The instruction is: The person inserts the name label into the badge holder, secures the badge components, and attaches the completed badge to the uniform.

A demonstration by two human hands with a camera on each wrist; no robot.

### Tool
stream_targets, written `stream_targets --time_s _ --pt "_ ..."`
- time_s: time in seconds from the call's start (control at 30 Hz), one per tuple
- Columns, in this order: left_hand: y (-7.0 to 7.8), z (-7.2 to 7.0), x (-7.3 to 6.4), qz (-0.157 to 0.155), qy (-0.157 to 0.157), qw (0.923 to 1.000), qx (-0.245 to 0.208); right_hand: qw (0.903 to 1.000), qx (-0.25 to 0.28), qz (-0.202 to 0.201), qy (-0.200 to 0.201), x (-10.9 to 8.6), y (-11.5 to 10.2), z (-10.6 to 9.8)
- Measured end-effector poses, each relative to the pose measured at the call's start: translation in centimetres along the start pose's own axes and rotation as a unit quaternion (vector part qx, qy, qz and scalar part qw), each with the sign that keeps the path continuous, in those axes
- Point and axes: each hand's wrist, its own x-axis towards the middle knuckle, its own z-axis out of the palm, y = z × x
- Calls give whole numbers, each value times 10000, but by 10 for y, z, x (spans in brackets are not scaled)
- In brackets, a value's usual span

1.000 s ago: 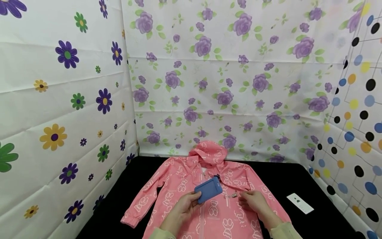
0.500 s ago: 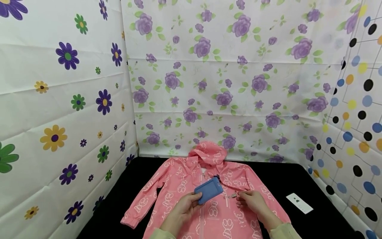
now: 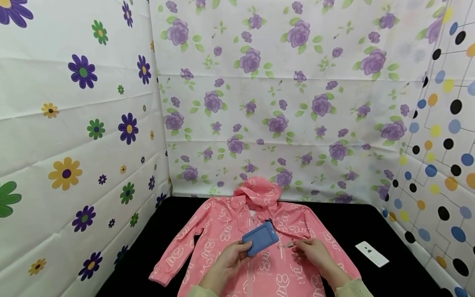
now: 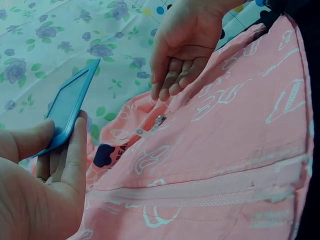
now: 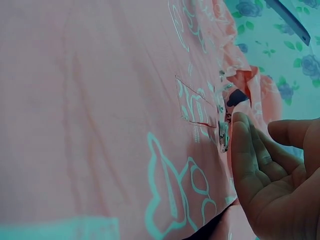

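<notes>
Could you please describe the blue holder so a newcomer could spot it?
On the black table lies a pink hooded jacket. Above its front, the left hand grips a flat rectangular holder, solid blue, unlike the white card on the right.

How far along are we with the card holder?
Seemingly done: the pink hooded jacket lies spread on the black table, a metal clip on its front. In hand: the left hand grips the blue card holder; the right hand is beside the clip, not pinching it. Likely remaining: joining holder and clip, which are apart, and perhaps inserting the white card on the table.
</notes>
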Motion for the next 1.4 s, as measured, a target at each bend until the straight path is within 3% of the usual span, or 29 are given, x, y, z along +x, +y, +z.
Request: stream_targets --time_s 0.57,0.9,1.4 --pt "-4 1 2 -27 114 9995 294 9996 134 36 -234 1 5 -1" --pt "-5 3 4 -81 129 9992 368 9999 10 71 -136 1 4 0" --pt "-3 9 5 289 165 9989 315 9987 86 54 -495 1 1 -4"
